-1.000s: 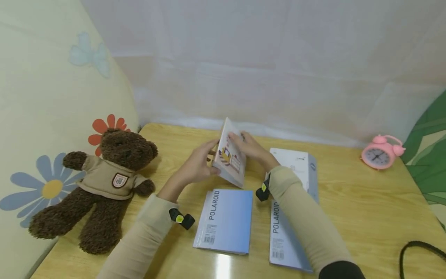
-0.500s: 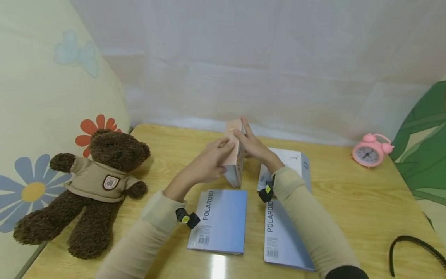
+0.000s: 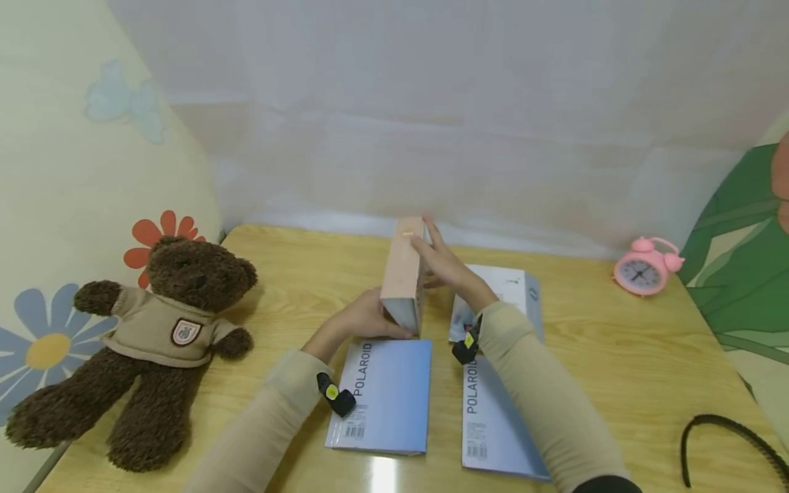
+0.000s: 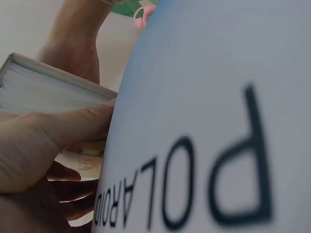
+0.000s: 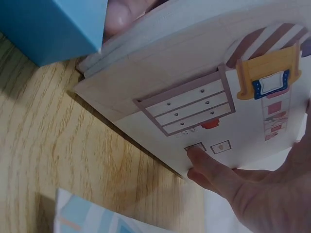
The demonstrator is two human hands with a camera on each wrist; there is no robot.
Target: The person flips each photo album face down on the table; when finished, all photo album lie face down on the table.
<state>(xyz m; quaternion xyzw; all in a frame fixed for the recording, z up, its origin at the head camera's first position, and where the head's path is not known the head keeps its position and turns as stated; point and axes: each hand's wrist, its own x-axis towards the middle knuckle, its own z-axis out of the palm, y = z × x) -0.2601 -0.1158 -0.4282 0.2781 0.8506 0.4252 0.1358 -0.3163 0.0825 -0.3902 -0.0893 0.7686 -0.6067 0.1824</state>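
Turned since the earlier frame: pink illustrated book [image 3: 402,281], cover then facing the camera, now stood on edge on table [image 3: 616,356], spine toward the viewer. Left hand [image 3: 357,320] curled round lower corner; right hand [image 3: 445,263] with straight fingers [image 5: 206,162] flat against printed cover. Risk, judged: tipping or sliding of upright book onto blue POLAROID book [image 3: 382,394] if either hand eases, given narrow footing on glossy wood. Count: books with POLAROID lettering, two, second [image 3: 496,390] under right sleeve; teddy bear [image 3: 148,342], one; pink alarm clock [image 3: 641,270], one; black headband [image 3: 727,445], one.
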